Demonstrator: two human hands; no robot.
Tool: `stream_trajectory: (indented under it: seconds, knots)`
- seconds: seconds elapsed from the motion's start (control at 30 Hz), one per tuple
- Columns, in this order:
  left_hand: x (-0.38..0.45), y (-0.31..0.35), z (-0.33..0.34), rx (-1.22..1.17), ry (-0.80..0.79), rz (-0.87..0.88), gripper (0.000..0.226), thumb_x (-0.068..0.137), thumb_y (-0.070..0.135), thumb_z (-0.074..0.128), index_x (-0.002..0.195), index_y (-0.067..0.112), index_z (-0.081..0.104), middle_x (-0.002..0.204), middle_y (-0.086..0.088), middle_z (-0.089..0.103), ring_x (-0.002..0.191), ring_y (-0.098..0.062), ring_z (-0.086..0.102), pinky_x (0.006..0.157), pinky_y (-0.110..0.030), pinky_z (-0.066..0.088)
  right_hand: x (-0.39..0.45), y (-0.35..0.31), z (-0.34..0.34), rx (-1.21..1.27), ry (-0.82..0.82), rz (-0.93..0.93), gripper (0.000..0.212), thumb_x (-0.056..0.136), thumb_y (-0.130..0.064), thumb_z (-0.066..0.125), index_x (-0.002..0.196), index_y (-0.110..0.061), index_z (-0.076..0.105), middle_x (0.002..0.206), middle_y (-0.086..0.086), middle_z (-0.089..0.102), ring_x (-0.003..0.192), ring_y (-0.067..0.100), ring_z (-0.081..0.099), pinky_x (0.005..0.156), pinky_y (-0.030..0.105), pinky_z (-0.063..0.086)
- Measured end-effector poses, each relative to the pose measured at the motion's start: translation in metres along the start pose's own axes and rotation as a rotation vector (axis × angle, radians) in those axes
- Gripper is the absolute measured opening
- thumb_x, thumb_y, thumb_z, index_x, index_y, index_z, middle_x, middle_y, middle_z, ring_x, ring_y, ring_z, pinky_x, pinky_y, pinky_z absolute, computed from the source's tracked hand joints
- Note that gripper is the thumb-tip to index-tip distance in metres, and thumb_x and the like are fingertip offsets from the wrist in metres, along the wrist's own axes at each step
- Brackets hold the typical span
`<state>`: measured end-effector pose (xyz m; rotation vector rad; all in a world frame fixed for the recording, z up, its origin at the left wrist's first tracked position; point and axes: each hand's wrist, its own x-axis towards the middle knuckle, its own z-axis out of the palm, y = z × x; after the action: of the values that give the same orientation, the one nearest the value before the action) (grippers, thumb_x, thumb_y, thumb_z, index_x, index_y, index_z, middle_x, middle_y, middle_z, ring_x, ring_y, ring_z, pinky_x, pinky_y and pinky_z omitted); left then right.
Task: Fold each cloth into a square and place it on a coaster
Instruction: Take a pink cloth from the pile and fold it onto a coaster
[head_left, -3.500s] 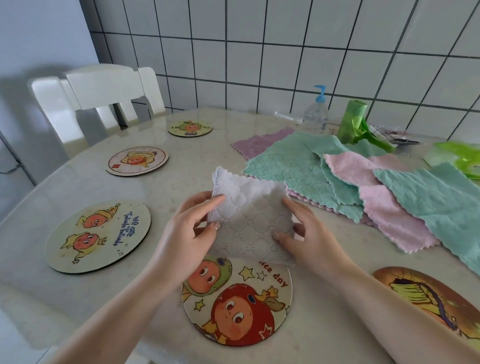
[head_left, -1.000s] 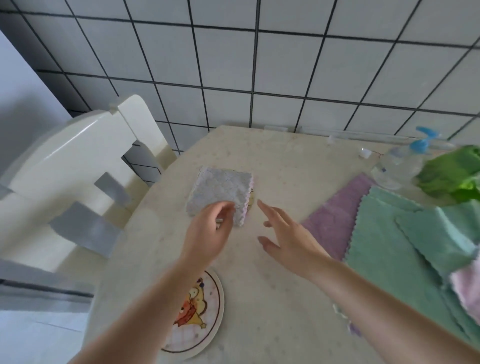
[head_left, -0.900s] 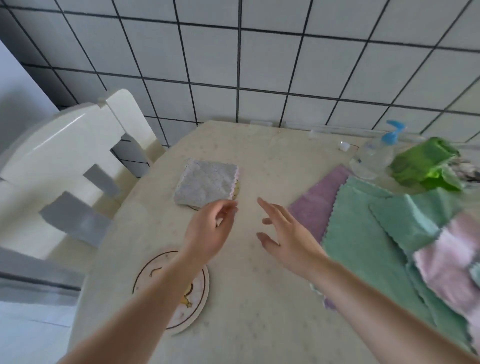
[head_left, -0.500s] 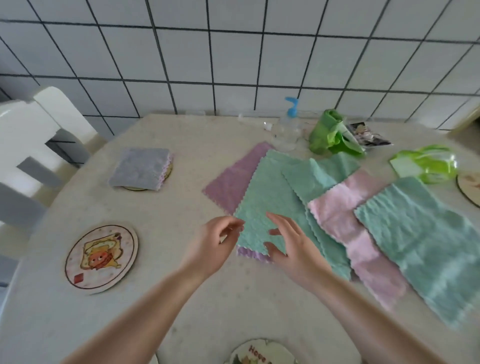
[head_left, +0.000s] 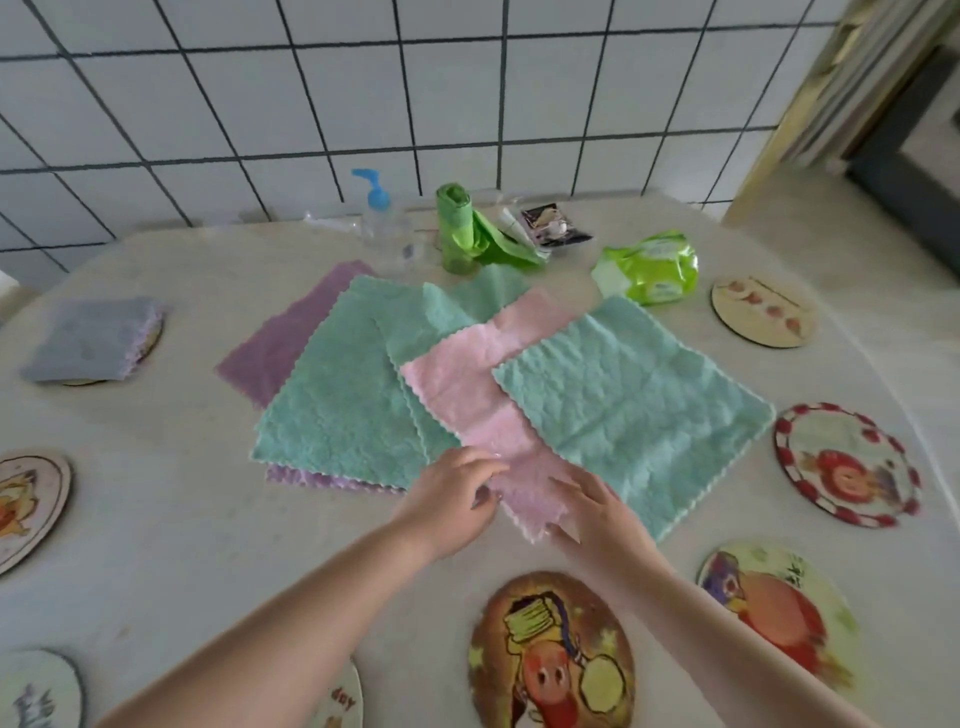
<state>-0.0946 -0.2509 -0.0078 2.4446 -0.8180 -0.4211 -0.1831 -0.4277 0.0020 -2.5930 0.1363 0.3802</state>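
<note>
Both hands shifted from teal cloth (head_left: 337, 395) to pink cloth (head_left: 488, 384), left hand (head_left: 452, 499) grip pinching its edge, right hand (head_left: 597, 512) grip released, flat on it

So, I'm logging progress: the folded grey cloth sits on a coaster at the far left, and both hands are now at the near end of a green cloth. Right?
Not quite. The folded grey cloth does sit on a coaster at the far left, but the head view shows the left hand and right hand at the near end of the pink cloth, not a green one.

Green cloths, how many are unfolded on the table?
3: left green cloth, middle green cloth half covered behind the pink cloth, right green cloth. More may be hidden.
</note>
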Motion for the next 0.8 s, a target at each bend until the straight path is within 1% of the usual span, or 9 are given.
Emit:
stream_trajectory:
  seconds: [0.07,0.13,0.2,0.27,0.4,0.5,0.6,0.7,0.8]
  knots:
    - [0.011,0.013,0.014,0.186,-0.109,0.051,0.044,0.091,0.03,0.049,0.134,0.022,0.047,0.15,-0.002,0.029,0.14,-0.017,0.017,0.115,-0.033,0.014,-0.005,0.016,0.002,-0.082,-0.038,0.044,0.053,0.093,-0.041,0.045,0.142,-0.027,0.033,0.156,-0.005,0.009,0.142,0.018,0.012,0.115,0.037,0.016]
    - [0.02,0.022,0.025,0.349,-0.206,0.114,0.045,0.093,0.034,0.045,0.136,0.022,0.043,0.156,-0.003,0.013,0.143,-0.02,0.0,0.117,-0.04,0.001,-0.006,0.028,0.008,-0.129,-0.058,0.049,0.049,0.093,-0.043,0.044,0.139,-0.028,0.036,0.157,-0.002,0.002,0.144,0.019,0.001,0.116,0.04,0.006]
    - [0.028,0.029,0.033,0.446,-0.284,0.167,0.045,0.094,0.035,0.043,0.136,0.022,0.041,0.157,-0.004,0.002,0.143,-0.023,-0.01,0.115,-0.045,-0.006,-0.007,0.036,0.012,-0.137,-0.076,0.056,0.05,0.093,-0.044,0.044,0.139,-0.028,0.036,0.158,0.0,0.0,0.144,0.019,-0.003,0.116,0.041,0.002]
    - [0.036,0.035,0.041,0.501,-0.337,0.202,0.047,0.094,0.04,0.041,0.137,0.022,0.039,0.157,-0.005,-0.002,0.142,-0.025,-0.014,0.112,-0.046,-0.009,-0.007,0.041,0.014,-0.132,-0.076,0.059,0.054,0.093,-0.044,0.044,0.143,-0.028,0.032,0.158,0.0,0.0,0.145,0.018,-0.002,0.116,0.04,0.004]
    - [0.051,0.037,0.049,0.586,-0.389,0.222,0.058,0.094,0.049,0.037,0.143,0.02,0.026,0.157,-0.006,-0.006,0.141,-0.027,-0.017,0.113,-0.049,-0.006,-0.006,0.048,0.011,-0.137,-0.028,0.069,0.067,0.092,-0.046,0.044,0.148,-0.019,0.018,0.157,-0.002,0.002,0.144,0.016,0.004,0.115,0.035,0.008]
    - [0.063,0.035,0.049,0.611,-0.394,0.213,0.061,0.093,0.05,0.036,0.141,0.012,0.028,0.157,-0.008,-0.006,0.142,-0.026,-0.016,0.116,-0.049,-0.001,-0.004,0.051,0.006,-0.105,0.004,0.09,0.069,0.092,-0.045,0.045,0.148,-0.016,0.018,0.157,-0.003,0.008,0.143,0.016,0.012,0.114,0.033,0.014]
    - [0.076,0.034,0.044,0.587,-0.375,0.194,0.06,0.093,0.049,0.037,0.137,0.008,0.033,0.157,-0.006,-0.006,0.143,-0.021,-0.013,0.116,-0.045,0.008,0.001,0.054,0.0,-0.017,0.04,0.107,0.062,0.091,-0.042,0.046,0.146,-0.018,0.026,0.154,-0.006,0.018,0.14,0.015,0.021,0.112,0.031,0.021]
    - [0.089,0.032,0.036,0.556,-0.334,0.165,0.064,0.091,0.056,0.035,0.129,0.005,0.044,0.157,-0.004,-0.003,0.144,-0.017,-0.007,0.116,-0.039,0.007,0.007,0.054,-0.012,0.041,0.112,0.07,0.05,0.093,-0.036,0.046,0.14,-0.022,0.039,0.149,-0.008,0.03,0.135,0.013,0.031,0.109,0.026,0.024]
    - [0.1,0.029,0.029,0.489,-0.248,0.147,0.057,0.092,0.053,0.038,0.122,0.006,0.05,0.156,-0.002,0.01,0.144,-0.016,0.007,0.115,-0.04,0.016,0.011,0.051,-0.031,0.079,0.21,0.014,0.043,0.091,-0.022,0.053,0.134,-0.023,0.048,0.139,-0.008,0.044,0.121,0.014,0.049,0.1,0.026,0.037]
